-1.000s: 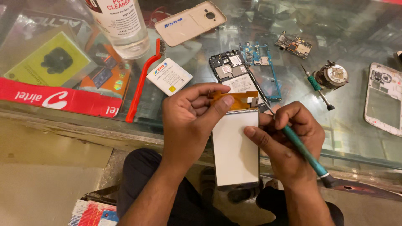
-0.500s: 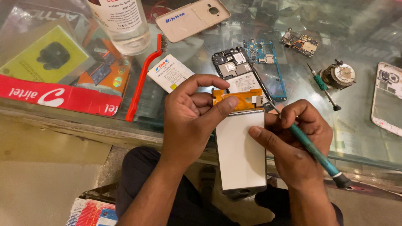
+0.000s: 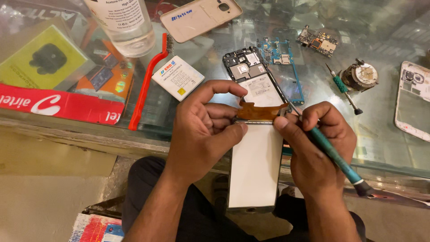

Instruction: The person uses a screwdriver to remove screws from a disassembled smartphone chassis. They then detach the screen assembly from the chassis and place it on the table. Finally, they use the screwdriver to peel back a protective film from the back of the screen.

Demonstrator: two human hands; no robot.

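Both hands on phone screen panel [image 3: 254,166], counter edge, 6 o'clock of phone frame [image 3: 251,74].
I see L hand [image 3: 201,134] pinching panel top by orange flex [image 3: 260,111]; R hand [image 3: 316,148] gripping green screwdriver [image 3: 333,154], tip at flex.

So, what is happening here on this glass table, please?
A person is working on a taken-apart phone. The left hand pinches the top edge of a white screen panel, where an orange flex cable sits. The right hand holds a green-handled tool with its tip at that cable. The phone frame, a battery and a red brush lie on the glass table.
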